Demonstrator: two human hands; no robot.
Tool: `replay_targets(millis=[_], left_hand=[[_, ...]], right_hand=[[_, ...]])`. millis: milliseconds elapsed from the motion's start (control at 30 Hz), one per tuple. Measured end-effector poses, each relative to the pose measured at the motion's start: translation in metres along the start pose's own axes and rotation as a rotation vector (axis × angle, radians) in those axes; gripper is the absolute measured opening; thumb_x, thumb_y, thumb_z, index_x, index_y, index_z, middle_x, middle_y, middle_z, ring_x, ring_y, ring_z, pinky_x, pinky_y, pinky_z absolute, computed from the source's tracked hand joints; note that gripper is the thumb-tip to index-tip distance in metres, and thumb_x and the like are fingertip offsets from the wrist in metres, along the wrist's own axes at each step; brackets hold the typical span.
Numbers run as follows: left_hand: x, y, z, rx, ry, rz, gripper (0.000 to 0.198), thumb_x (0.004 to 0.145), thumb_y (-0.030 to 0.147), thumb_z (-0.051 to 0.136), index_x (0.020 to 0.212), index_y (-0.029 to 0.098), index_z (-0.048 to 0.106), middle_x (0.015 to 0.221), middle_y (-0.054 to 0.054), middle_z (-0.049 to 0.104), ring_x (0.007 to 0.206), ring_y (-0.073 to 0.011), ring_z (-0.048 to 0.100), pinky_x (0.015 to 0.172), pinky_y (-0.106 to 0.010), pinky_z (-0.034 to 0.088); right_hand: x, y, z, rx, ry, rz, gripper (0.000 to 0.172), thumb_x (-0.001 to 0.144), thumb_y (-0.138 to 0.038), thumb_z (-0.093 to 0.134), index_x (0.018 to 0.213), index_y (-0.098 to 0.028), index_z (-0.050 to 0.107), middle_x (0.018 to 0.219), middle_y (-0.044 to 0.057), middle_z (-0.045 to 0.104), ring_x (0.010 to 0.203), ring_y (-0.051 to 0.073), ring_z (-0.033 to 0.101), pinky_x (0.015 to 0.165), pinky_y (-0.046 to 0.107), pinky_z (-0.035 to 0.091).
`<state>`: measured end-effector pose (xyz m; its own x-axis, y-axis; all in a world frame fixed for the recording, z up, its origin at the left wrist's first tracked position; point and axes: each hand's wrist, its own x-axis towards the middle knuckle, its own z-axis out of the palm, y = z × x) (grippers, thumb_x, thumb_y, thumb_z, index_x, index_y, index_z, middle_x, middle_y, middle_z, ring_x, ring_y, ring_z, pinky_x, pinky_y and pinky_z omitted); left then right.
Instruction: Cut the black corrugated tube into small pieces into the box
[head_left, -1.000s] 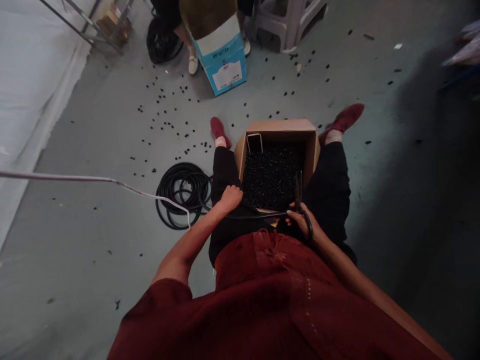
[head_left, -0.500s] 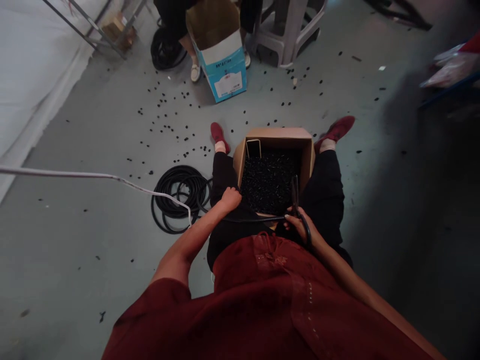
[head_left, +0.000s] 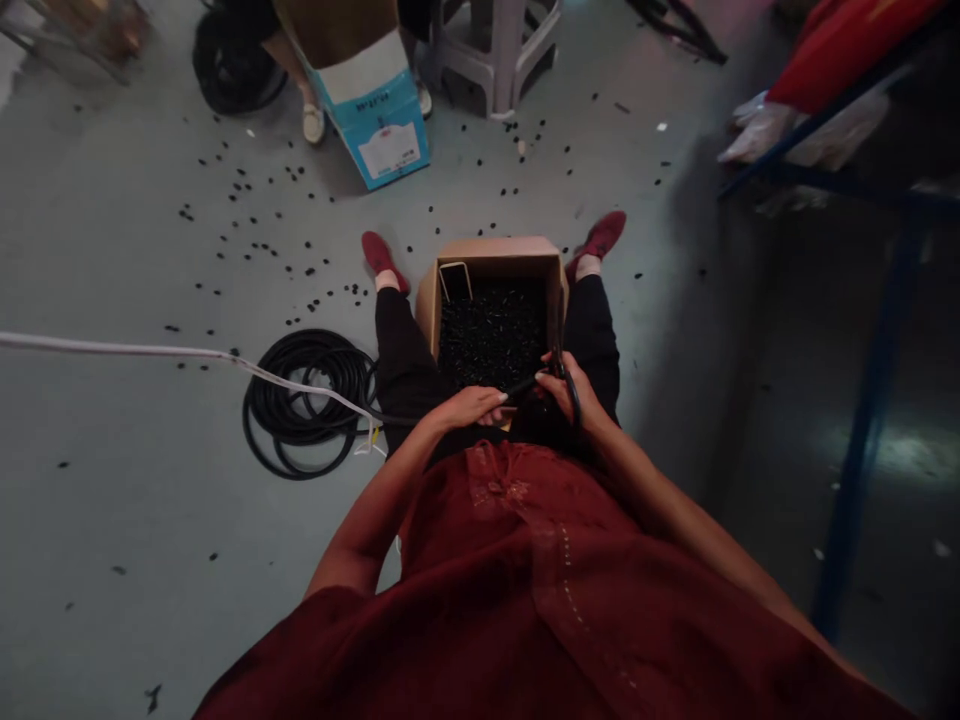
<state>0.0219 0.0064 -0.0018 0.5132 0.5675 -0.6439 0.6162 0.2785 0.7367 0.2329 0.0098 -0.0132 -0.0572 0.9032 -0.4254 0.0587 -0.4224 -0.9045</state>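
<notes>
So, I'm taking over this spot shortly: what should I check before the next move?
Scissors in the right hand: ok, gripped, blades pointing up.
Black tube in the left hand: ok, held, running towards the right hand.
Cardboard box: ok, between the legs, below the hands, full of black pieces.
White cable clear of the tube coil: not ok, it lies across the coil.
Floor: not ok, black pieces scattered around.
Blade sharpness: cannot tell.
</notes>
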Motion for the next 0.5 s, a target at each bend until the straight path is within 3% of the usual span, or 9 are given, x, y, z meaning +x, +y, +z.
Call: replay_targets(millis=[67,133,267,400,500], left_hand=[[-0.013,-0.014,-0.009,0.099,0.039,0.009,0.036,0.087,0.047,0.044,0.091,0.016,0.063,0.079,-0.001,0.066,0.067,-0.0128,0.058,0.063,-0.023,0.044],[-0.032,-0.035,-0.021,0.288,0.196,-0.019,0.029,0.082,0.043,0.055,0.096,0.019,0.065,0.086,-0.002,0.068,0.077,-0.0164,0.061,0.069,-0.025,0.044],[-0.081,-0.089,-0.033,0.552,0.579,-0.157,0.02,0.084,0.026,0.053,0.1,0.02,0.065,0.098,-0.008,0.068,0.095,-0.0227,0.061,0.083,-0.031,0.043],[-0.122,-0.14,-0.016,0.478,0.754,-0.347,0.019,0.08,0.018,0.055,0.095,0.019,0.066,0.095,-0.009,0.068,0.099,-0.0252,0.06,0.093,-0.037,0.039],[-0.139,-0.175,0.005,0.385,0.832,-0.443,0.017,0.077,0.015,0.055,0.09,0.019,0.066,0.091,-0.009,0.068,0.097,-0.0253,0.061,0.094,-0.038,0.039]], right_hand=[[0.007,-0.011,-0.01,0.024,0.065,-0.038,0.039,0.065,-0.036,0.066,0.097,-0.025,0.047,0.073,-0.004,0.055,0.057,0.014,0.058,0.054,0.028,0.047],[0.015,-0.02,-0.024,0.047,0.149,-0.067,0.036,0.066,-0.033,0.065,0.096,-0.024,0.048,0.069,-0.005,0.054,0.054,0.013,0.056,0.053,0.027,0.046],[0.026,-0.035,-0.061,0.089,0.323,-0.149,0.038,0.065,-0.026,0.065,0.1,-0.023,0.049,0.065,-0.007,0.055,0.051,0.011,0.055,0.051,0.025,0.044],[0.037,-0.041,-0.089,0.164,0.437,-0.185,0.042,0.059,-0.018,0.063,0.098,-0.022,0.05,0.065,-0.008,0.053,0.049,0.01,0.054,0.048,0.023,0.043],[0.041,-0.041,-0.091,0.129,0.449,-0.224,0.042,0.056,-0.016,0.062,0.096,-0.022,0.051,0.065,-0.008,0.053,0.046,0.01,0.054,0.046,0.023,0.044]])
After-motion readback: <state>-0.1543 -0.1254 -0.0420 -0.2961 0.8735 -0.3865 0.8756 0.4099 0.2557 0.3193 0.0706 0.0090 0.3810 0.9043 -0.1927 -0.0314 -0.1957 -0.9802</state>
